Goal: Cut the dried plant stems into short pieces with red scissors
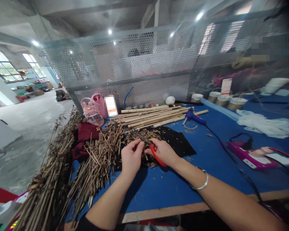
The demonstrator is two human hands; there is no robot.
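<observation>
A blue tabletop (190, 186) fills the lower centre and right of the frame. Dried stems (96, 160) lie heaped across the lower left. Pale sticks (156, 118) lie side by side at the frame's centre, and just below them is a black sheet (183, 142) strewn with crumbled leaves (132, 136). Over that sheet, the right hand (164, 151) has its grip on red-handled scissors (145, 139), the blades pointing toward the upper left. Beside it the left hand (132, 156) pinches thumb and fingers together near the blades; whether its grip encloses anything cannot be told.
</observation>
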